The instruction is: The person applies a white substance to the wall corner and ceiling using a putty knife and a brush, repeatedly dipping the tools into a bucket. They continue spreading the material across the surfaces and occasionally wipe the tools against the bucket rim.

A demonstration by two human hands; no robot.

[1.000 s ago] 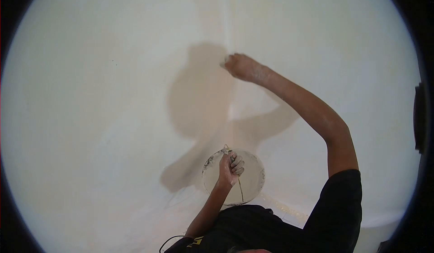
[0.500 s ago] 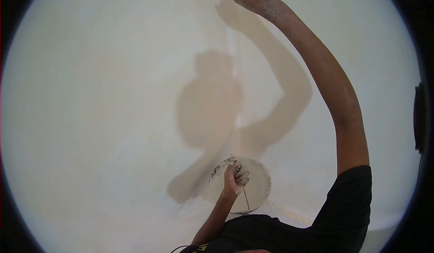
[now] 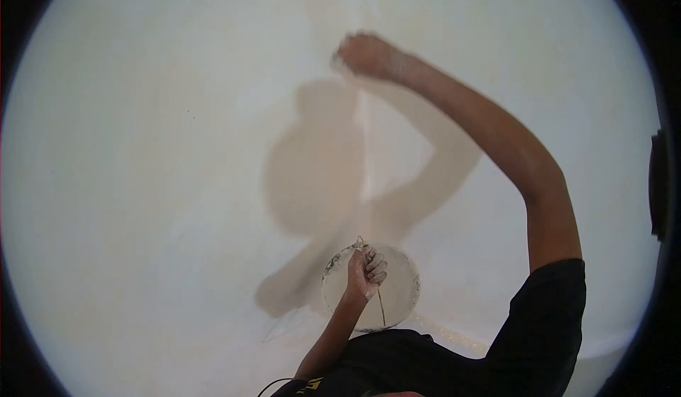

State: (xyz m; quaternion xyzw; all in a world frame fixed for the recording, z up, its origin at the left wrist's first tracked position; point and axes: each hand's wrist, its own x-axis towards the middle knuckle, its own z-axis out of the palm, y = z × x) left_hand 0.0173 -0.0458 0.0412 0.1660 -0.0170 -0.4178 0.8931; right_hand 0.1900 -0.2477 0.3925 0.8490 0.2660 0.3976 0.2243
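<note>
My left hand (image 3: 368, 269), dusted with white, is closed around the wire handle (image 3: 381, 305) of a round bucket (image 3: 415, 291). The bucket hangs near my body, its rim crusted with pale and dark residue, and a whitish material shows inside. Higher up, my right hand (image 3: 365, 57) is at the pale wall (image 3: 177, 184), with its fingers curled. White smears cover its fingers and wrist, and whatever it holds is too small or hidden to name.
Shadows of my head and arms (image 3: 316, 163) fall on the wall. A faint vertical line runs down the wall's middle. Yellowish specks (image 3: 450, 334) lie to the right of the bucket. A dark object (image 3: 659, 184) stands at the right edge.
My right hand has moved down from the top edge, with the elbow bending more. My left hand and the bucket have shifted slightly left and up in the view.
</note>
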